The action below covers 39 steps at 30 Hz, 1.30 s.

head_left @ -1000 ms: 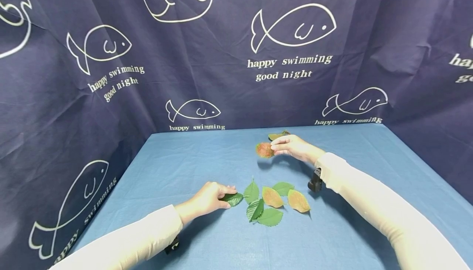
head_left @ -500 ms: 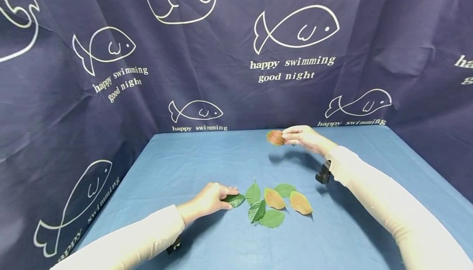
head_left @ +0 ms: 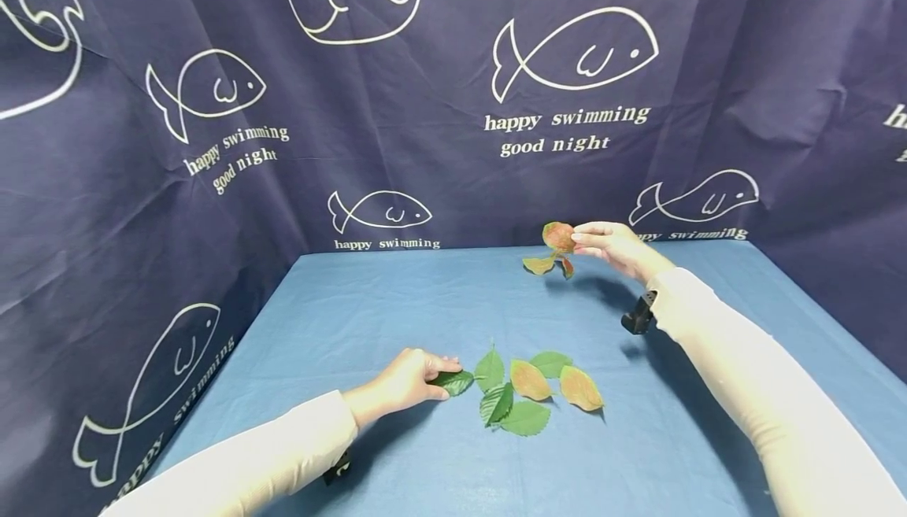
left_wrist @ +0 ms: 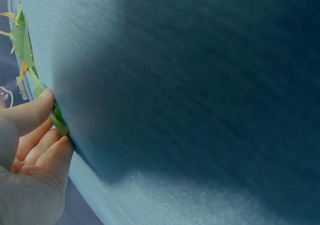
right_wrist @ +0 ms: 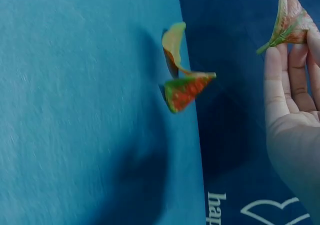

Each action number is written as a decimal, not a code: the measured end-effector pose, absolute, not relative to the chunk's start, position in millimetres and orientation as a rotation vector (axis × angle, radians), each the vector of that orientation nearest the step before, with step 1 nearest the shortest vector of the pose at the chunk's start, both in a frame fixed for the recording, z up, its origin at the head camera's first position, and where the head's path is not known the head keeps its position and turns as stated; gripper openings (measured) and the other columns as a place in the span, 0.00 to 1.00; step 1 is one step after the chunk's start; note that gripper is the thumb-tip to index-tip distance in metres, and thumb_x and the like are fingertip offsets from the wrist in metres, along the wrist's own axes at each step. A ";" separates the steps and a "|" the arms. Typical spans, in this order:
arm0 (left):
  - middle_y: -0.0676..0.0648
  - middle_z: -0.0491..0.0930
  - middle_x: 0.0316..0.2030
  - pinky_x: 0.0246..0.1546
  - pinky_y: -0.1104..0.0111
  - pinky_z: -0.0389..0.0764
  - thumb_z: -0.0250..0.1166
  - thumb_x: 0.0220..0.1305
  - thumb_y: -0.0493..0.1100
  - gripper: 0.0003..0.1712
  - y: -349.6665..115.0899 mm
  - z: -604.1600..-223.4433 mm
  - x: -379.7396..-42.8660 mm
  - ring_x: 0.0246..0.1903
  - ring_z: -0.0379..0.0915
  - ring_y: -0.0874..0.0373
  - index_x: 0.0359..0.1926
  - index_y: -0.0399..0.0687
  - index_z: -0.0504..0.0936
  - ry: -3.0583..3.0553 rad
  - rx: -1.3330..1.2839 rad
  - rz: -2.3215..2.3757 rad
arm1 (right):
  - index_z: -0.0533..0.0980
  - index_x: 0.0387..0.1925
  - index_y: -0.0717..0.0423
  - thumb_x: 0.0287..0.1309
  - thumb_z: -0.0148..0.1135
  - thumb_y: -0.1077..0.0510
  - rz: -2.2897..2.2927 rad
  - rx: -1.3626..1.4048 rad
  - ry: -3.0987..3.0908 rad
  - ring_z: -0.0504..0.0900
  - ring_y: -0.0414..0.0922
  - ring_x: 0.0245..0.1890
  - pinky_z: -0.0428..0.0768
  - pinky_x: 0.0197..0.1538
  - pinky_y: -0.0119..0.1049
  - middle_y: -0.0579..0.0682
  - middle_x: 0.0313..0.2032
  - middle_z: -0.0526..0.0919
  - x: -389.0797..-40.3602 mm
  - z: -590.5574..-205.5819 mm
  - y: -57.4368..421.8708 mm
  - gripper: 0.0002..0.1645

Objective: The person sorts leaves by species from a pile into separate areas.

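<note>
Between its fingertips my right hand (head_left: 612, 245) pinches a reddish leaf (head_left: 558, 237), raised above the far edge of the table. Just below it in the head view lie two curled leaves (head_left: 540, 265), yellowish and red, seen closer as a red-green leaf (right_wrist: 186, 92) in the right wrist view. On the near side, my left hand (head_left: 407, 379) holds a dark green leaf (head_left: 453, 382) between thumb and fingers, low at the tabletop. Right of it is a cluster: green leaves (head_left: 526, 418) and two orange-brown leaves (head_left: 581, 389) lying flat.
A blue cloth covers the table (head_left: 368, 297). Dark blue curtains (head_left: 453, 108) with white fish drawings rise behind and at both sides. A small black wrist camera (head_left: 638, 314) hangs under the right wrist.
My right hand has moved up, away and to the right with the reddish leaf, uncovering the curled leaves at the back. The left hand stays with its green leaf.
</note>
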<state>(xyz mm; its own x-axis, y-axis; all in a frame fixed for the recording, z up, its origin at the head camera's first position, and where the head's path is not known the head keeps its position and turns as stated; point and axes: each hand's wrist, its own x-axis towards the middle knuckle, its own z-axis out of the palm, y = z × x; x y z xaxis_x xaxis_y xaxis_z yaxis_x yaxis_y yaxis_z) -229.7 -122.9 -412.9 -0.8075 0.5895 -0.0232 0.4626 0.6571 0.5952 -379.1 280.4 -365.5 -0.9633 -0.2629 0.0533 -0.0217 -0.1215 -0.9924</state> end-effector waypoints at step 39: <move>0.45 0.80 0.56 0.55 0.59 0.79 0.74 0.52 0.36 0.25 -122.2 -412.7 -228.8 0.60 0.73 0.49 0.54 0.46 0.84 2.680 0.873 0.842 | 0.82 0.30 0.51 0.65 0.53 0.71 -2.374 -0.146 1.894 0.85 0.38 0.31 0.84 0.44 0.30 0.43 0.29 0.86 -377.6 -404.5 333.8 0.17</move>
